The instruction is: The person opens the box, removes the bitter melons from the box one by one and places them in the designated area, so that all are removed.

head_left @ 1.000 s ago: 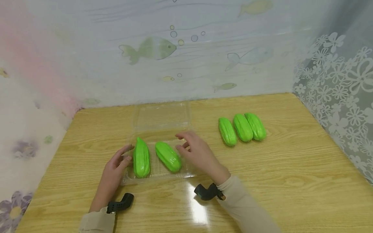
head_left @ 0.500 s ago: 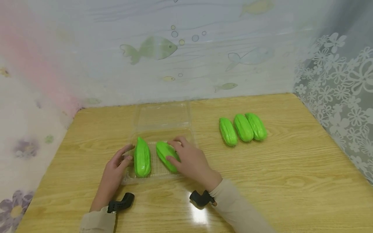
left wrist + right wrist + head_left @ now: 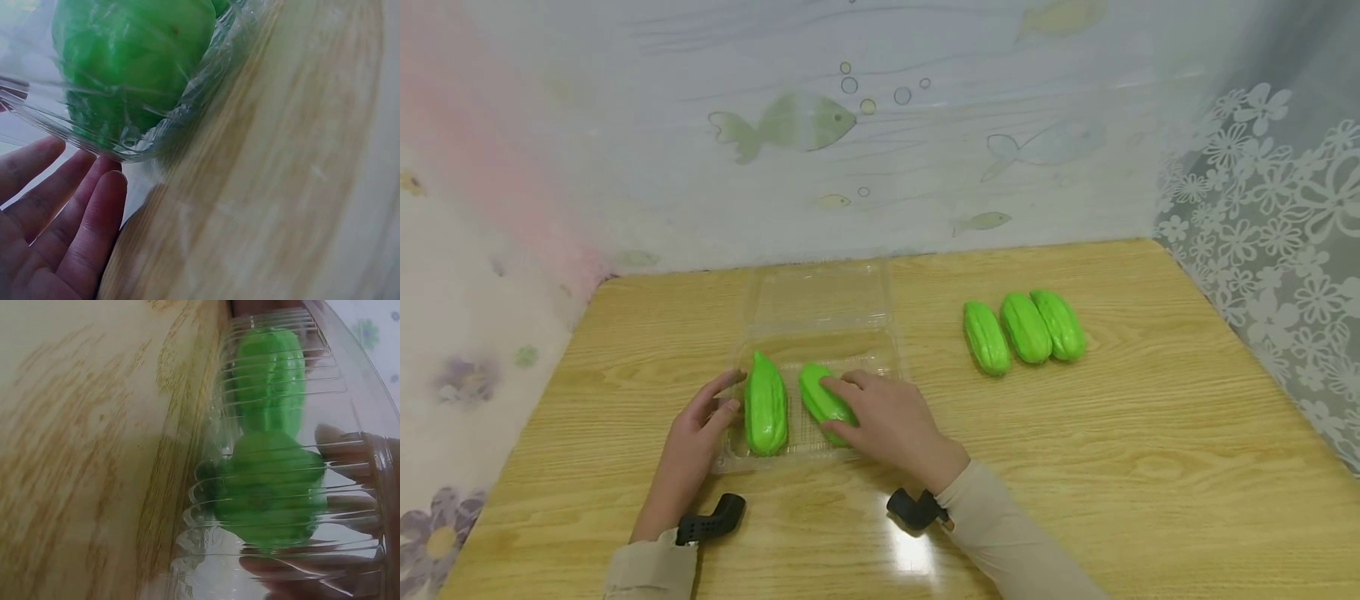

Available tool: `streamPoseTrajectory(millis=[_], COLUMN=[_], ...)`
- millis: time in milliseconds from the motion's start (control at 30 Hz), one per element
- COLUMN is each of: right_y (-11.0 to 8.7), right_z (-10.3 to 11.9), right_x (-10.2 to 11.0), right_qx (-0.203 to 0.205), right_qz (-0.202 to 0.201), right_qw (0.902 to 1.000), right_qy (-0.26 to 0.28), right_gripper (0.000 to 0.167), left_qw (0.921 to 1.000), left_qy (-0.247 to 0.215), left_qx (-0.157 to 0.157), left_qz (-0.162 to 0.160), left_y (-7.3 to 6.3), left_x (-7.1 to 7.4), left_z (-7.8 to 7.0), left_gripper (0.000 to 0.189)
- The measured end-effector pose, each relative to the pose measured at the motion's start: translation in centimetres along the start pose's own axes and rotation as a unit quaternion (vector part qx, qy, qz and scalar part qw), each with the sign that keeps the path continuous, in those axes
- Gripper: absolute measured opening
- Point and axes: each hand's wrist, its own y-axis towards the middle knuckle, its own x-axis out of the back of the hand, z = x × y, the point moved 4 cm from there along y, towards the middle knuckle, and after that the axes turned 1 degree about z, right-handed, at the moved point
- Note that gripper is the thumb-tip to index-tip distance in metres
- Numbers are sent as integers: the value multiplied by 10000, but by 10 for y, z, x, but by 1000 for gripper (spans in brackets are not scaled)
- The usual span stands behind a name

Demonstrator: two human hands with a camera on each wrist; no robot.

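Observation:
An open clear plastic clamshell box (image 3: 812,456) lies on the table with its lid (image 3: 820,296) folded back. Inside are two glossy green ridged gourds: a left gourd (image 3: 766,408) with a pointed far end, and a right gourd (image 3: 820,392) lying slanted. My right hand (image 3: 891,417) reaches over the box's right side, fingers and thumb bent around the right gourd and partly hiding it. At the box's left wall rests my left hand (image 3: 696,433), its fingertips (image 3: 112,187) touching the plastic beside the left gourd. Neither gourd is in that hand.
Three more green gourds (image 3: 1022,329) lie side by side on the wooden table (image 3: 1112,467), right of the box. A printed curtain (image 3: 925,167) stands along the table's far edge. Each wrist wears a black camera mount (image 3: 715,518).
My right hand has moved left and down from beside the right gourd onto it, its fingers now around it. My left hand has stayed at the box's left wall.

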Motion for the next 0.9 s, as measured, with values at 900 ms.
streamPoseTrajectory(millis=[900], right_y=[1], right_z=[-2], right_x=[0], right_qx=[-202], right_qz=[59], right_qw=[9998], right_qy=[-62], right_gripper=[57], left_qw=[9999], left_qy=[-100], left_qx=[28], left_qz=[51], left_y=[-1], left_x=[0], left_z=[0], left_gripper=[42])
